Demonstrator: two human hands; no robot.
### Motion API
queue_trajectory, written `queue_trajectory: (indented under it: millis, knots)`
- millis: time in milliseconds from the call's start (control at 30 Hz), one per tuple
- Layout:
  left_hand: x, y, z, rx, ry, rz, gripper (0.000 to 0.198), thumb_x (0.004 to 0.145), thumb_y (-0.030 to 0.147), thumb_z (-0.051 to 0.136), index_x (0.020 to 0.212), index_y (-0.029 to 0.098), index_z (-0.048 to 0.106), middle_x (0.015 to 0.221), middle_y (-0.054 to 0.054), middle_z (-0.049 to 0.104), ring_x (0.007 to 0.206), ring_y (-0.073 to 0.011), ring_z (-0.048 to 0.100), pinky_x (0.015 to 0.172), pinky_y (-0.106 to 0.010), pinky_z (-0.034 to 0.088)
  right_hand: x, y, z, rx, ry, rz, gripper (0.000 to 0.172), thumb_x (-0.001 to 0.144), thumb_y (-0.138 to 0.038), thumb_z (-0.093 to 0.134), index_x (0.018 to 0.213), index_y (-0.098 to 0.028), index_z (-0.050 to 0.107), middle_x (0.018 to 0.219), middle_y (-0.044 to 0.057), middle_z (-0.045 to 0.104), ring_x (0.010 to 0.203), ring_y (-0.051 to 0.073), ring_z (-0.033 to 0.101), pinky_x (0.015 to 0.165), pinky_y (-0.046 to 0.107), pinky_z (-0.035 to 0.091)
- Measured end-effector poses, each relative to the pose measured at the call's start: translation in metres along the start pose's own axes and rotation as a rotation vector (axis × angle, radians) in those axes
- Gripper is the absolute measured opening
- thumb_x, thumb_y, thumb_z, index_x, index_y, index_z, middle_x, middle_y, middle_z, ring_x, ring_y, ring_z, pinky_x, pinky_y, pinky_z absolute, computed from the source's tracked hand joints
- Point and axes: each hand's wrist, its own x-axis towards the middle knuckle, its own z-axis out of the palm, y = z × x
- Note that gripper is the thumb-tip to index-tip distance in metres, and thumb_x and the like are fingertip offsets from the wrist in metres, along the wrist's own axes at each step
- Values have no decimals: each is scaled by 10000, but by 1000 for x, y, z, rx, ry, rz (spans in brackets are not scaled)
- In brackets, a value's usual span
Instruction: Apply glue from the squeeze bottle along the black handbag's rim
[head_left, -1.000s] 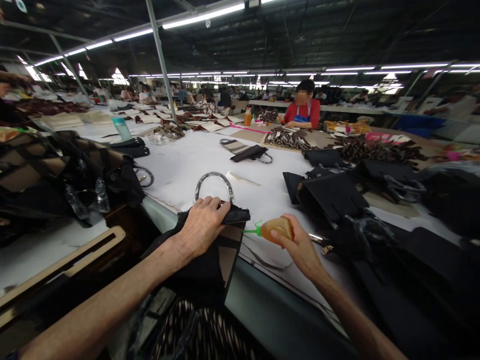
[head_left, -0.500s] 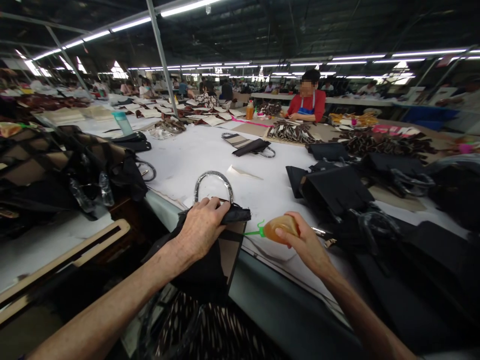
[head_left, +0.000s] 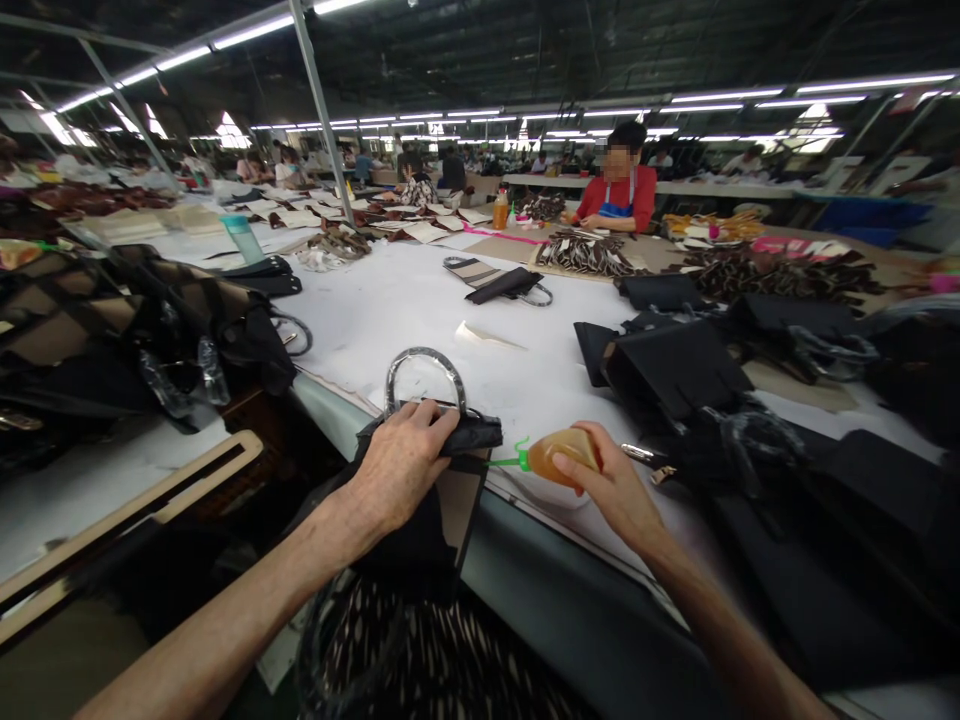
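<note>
My left hand (head_left: 405, 455) is closed over the top edge of a black handbag piece (head_left: 476, 432) at the table's near edge. Its plastic-wrapped round handle (head_left: 426, 358) stands up behind my fingers. A tan panel (head_left: 457, 500) shows below the folded black material. In my right hand (head_left: 611, 475) is a squeeze bottle (head_left: 559, 457) of amber liquid, tipped on its side. The green nozzle (head_left: 504, 462) points left, its tip close to the bag's edge; whether it touches, I cannot tell.
Stacked black bag pieces (head_left: 675, 380) lie to the right, more bags (head_left: 142, 330) to the left. Farther back on the white table (head_left: 375, 310) are a striped bag piece (head_left: 491, 278) and a turquoise-lidded bottle (head_left: 241, 238). A co-worker in red (head_left: 637, 195) sits across.
The view has shifted slightly. Both hands keep nearly the same position, with the bottle still held beside the bag's edge.
</note>
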Motion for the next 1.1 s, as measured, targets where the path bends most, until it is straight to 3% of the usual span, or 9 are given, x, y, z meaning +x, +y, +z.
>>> queue_trajectory:
  millis: [700, 1100]
  knots:
    - [-6, -2, 3, -50, 6, 25, 306, 794, 178, 548, 1092, 225, 498, 1034, -53, 524, 911, -204, 513, 713, -284, 451, -12, -9, 1, 34, -42, 28, 326, 763, -410, 592, 986, -198, 483, 773, 12, 527, 674, 175, 496, 509, 262, 429]
    - [-4, -4, 5, -73, 23, 42, 284, 775, 158, 568, 1053, 204, 528, 1004, -55, 533, 905, -218, 520, 715, -310, 454, -22, -9, 0, 42, -172, 42, 332, 778, -390, 609, 1022, -215, 469, 790, -22, 515, 670, 146, 490, 531, 236, 407]
